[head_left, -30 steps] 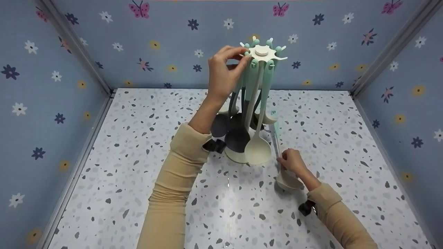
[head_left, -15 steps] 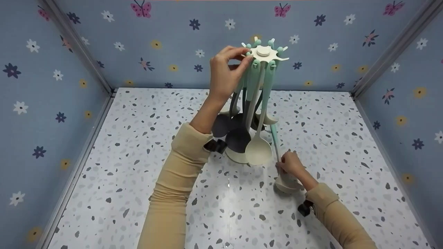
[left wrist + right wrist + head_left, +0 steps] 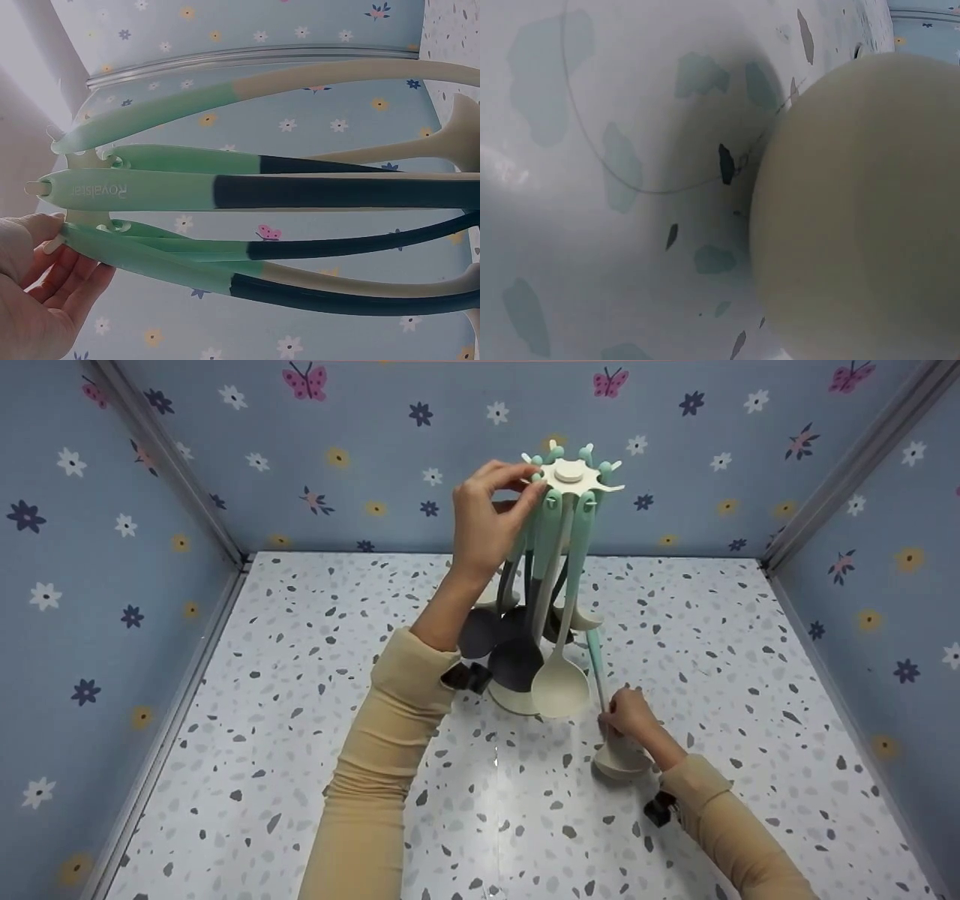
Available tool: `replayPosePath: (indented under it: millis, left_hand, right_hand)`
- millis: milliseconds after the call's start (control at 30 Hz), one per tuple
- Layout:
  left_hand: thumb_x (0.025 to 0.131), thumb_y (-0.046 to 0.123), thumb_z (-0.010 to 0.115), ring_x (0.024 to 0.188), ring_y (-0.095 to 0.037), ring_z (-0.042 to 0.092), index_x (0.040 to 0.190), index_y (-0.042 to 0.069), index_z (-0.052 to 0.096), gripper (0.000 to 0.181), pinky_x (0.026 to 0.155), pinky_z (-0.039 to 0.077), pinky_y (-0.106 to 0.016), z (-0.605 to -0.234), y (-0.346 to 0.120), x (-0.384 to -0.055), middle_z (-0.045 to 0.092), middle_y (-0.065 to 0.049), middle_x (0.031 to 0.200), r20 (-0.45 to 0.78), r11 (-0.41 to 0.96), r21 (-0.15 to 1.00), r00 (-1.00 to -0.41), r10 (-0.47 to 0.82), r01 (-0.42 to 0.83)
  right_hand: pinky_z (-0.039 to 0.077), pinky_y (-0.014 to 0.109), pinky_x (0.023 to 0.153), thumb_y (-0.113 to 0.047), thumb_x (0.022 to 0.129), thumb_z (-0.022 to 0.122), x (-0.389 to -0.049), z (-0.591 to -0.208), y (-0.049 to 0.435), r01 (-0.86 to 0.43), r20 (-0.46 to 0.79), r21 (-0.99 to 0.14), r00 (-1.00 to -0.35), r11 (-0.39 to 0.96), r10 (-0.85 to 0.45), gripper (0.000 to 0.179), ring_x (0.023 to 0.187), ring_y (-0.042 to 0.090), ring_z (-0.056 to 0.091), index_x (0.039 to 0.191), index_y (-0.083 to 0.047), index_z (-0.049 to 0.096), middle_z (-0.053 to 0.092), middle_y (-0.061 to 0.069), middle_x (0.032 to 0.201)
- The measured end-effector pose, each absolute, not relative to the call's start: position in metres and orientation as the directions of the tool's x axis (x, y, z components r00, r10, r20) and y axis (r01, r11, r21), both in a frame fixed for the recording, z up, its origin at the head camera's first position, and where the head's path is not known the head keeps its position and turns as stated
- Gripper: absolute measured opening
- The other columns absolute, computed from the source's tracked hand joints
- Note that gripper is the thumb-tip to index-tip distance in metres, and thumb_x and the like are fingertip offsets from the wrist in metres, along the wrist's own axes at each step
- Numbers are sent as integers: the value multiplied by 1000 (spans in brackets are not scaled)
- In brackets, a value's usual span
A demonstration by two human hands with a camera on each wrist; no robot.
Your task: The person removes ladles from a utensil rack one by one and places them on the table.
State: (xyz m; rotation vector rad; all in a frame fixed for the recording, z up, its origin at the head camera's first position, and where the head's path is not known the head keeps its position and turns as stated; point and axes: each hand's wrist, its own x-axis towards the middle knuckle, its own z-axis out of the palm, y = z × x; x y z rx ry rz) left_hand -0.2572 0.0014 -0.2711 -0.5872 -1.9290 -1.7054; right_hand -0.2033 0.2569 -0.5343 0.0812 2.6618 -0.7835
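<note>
My left hand [image 3: 487,521] is up at the top of a cream utensil stand [image 3: 568,474]. Its thumb and fingers pinch the hook end of a mint-handled utensil [image 3: 161,264] with a dark shaft. Low on the right, my right hand [image 3: 631,714] grips a cream ladle [image 3: 621,763] by its shaft, just above the bowl. The ladle's mint handle points away toward the back, its far end hidden behind the hanging tools. In the right wrist view the ladle bowl [image 3: 862,210] fills the right side, close over the speckled tabletop.
Around the stand hang several mint-handled tools, among them a cream ladle-like spoon [image 3: 560,688] and a dark-headed utensil [image 3: 516,664]. The stand's round base [image 3: 514,701] shows beneath them. Flower-patterned panels [image 3: 360,450] enclose the speckled table [image 3: 300,660] at the back and sides.
The ladle in my right hand has shifted slightly left and its handle end has come lower and nearer. My left hand keeps its pinch at the stand's top.
</note>
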Motion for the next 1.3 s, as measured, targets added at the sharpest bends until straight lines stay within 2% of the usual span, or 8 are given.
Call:
replayPosePath:
  millis: [300,500,700,800,1067,1300]
  left_hand:
    - [80,6,65,79,-13,59,94,-5,66,18,68,51,-19,-271,3,-258,60,-11,87,621,112,780,-784,-18,615]
    - [82,0,61,82,-19,59,95,-11,63,18,70,51,-21,-250,1,-230,60,-17,89,598,137,795,-802,-12,591]
    - [82,0,61,82,-20,59,94,-12,63,17,69,50,-19,-247,0,-227,59,-18,88,596,137,796,-803,-13,589]
    - [81,0,61,81,-19,59,94,-12,63,17,69,50,-19,-247,0,-227,59,-17,88,592,133,800,-806,-17,585]
    - [81,-1,62,82,-22,59,94,-12,63,17,70,50,-19,-247,0,-228,59,-19,88,573,112,815,-819,-21,568]
    - [81,-1,61,83,-23,59,95,-12,62,18,71,50,-18,-245,0,-226,59,-20,89,574,122,814,-819,-11,569]
  right_hand:
    - [43,22,43,-7,79,63,-204,-538,259,155,-372,-487,-927,859,-43,13,50,14,51,77,5,57,55,9,61]
    - [43,24,41,-6,78,61,-198,-539,260,109,-304,-533,-950,839,-69,13,47,15,51,78,6,56,55,9,59]
    - [48,32,53,-8,79,62,-192,-531,259,52,-244,-509,-966,859,-86,21,63,23,56,88,10,56,58,16,75]
    - [49,35,57,-9,81,62,-189,-523,258,14,-179,-508,-980,861,-89,22,68,26,57,90,9,56,59,18,78]
    - [48,33,53,-8,81,62,-184,-499,249,-77,30,-584,-997,808,-74,16,61,22,58,88,6,60,61,13,71]
    - [50,35,57,-3,81,61,-183,-476,230,-198,259,-640,-965,742,-34,8,64,22,58,85,4,62,61,12,73]
